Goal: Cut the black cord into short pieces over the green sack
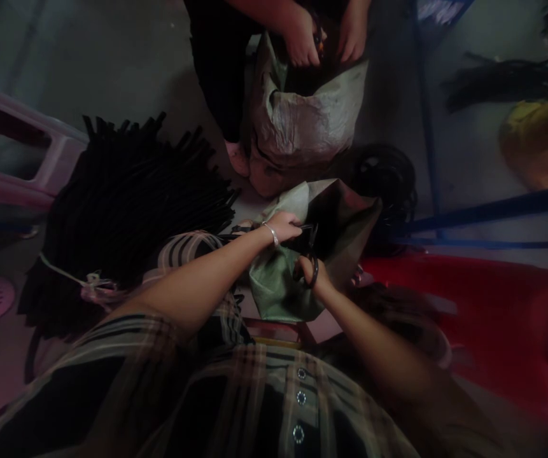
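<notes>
My left hand (286, 227), with a silver bracelet at the wrist, is closed around a thin black strip (306, 226) whose end sticks out past the fingers. Just below it my right hand (308, 270) grips dark-handled scissors (312, 254), their blades pointing up near the strip's end. Both hands are over the mouth of a pale green woven sack (278, 286), whose inside is dark. To the left lies a big bundle of black strips or tubes (135, 184), tied with a pale string (70, 275).
Opposite, another person's hands (302, 38) work over a second, greyish sack (312, 127). A pink plastic stool (58, 152) stands at left. A red surface (484, 324) lies at right, below blue bars (484, 213). Dark coils (386, 175) sit beside the sacks.
</notes>
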Available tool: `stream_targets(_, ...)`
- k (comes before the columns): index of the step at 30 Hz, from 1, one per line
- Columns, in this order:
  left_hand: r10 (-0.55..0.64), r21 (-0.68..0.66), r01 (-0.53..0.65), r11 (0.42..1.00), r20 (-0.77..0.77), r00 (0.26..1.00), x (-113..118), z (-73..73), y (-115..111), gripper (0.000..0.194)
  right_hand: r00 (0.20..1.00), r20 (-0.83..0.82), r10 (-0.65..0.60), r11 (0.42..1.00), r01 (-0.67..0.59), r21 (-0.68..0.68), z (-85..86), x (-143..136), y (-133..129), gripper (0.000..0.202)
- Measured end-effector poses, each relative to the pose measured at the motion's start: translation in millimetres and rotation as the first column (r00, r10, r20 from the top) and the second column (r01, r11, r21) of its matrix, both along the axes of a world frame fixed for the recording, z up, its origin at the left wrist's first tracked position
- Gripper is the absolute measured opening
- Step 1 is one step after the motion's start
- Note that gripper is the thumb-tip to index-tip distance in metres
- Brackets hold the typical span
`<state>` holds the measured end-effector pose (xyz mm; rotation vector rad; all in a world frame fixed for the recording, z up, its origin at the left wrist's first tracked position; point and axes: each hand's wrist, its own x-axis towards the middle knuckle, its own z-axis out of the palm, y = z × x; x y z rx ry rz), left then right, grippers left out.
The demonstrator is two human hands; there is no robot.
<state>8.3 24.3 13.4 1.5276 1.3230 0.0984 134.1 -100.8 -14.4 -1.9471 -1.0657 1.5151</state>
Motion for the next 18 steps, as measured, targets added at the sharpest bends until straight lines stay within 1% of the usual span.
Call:
stream_targets(3,0.054,-0.032,-0.053,0.998,0.039,0.998,2,-2.5,-1,0.030,0.996,0.024,0.083,0.997,-0.083,0.001,-1.2,-2,-3,0.027)
stream_targets(7,0.058,-0.065,-0.054,0.996,0.056,0.997,3,-0.5,-4,0.031,0.989,0.070,0.131,0.991,-0.130,-0.022,0.3,-5,-4,0.025)
stream_targets(9,0.043,-0.090,-0.038,0.995,0.058,0.997,4,2.0,-5,0.032,0.988,0.087,0.129,0.992,-0.128,-0.018,0.9,-5,-4,0.026)
stream_targets(12,0.004,-0.100,0.001,0.995,0.050,0.999,4,5.3,-7,0.032,0.989,0.086,0.124,0.992,-0.120,-0.048,2.3,-4,-2,0.028)
stream_targets(15,-0.041,-0.088,0.043,0.995,0.020,0.999,4,7.1,-7,0.028,0.990,0.084,0.112,0.992,-0.106,-0.075,4.1,-4,-2,0.026)
stream_targets(18,-0.089,-0.042,0.088,0.995,-0.029,0.996,3,7.6,-7,0.027,0.990,0.111,0.086,0.995,-0.080,-0.062,4.9,-4,-4,0.024)
